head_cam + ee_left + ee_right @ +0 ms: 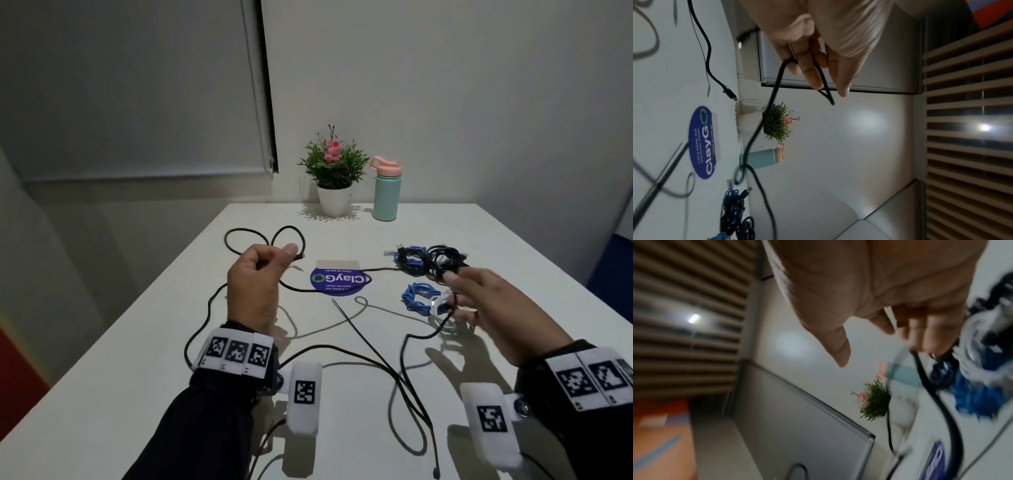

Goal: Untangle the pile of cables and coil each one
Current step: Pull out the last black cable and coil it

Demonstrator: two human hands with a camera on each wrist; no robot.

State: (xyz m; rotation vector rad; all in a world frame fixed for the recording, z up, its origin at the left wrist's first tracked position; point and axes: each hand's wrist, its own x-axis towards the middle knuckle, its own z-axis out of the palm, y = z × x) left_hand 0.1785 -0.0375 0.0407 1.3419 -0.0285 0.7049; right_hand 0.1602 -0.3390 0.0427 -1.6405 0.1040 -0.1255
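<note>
Nearest the head camera, a black cable (404, 387) sprawls in loose strands over the front of the white table (513, 246), between two dark sleeves with white marker bands. The left hand (255, 284) is raised above the table with its fingers curled – the left wrist view shows the cable (777, 91) pinched between thumb and fingers, two loops standing out past the knuckles toward the far edge. From there the cable drops across a blue round sticker (339, 279) and runs on to the right.

The right hand (493, 308) hovers over the right side of the table, fingers spread and nearly straight. A strand of the black cable hangs from under it; the right wrist view is blurred, so whether the fingers (920, 331) truly grip that strand I cannot tell.

Just beyond the right hand lie two coiled bundles: a blue one (419, 296) with a white part, partly hidden by the hand, and farther back a black and blue one (431, 258).

At the far edge – by the wall – stand a potted plant (334, 171) and a mint bottle (387, 188) with a pink lid.
</note>
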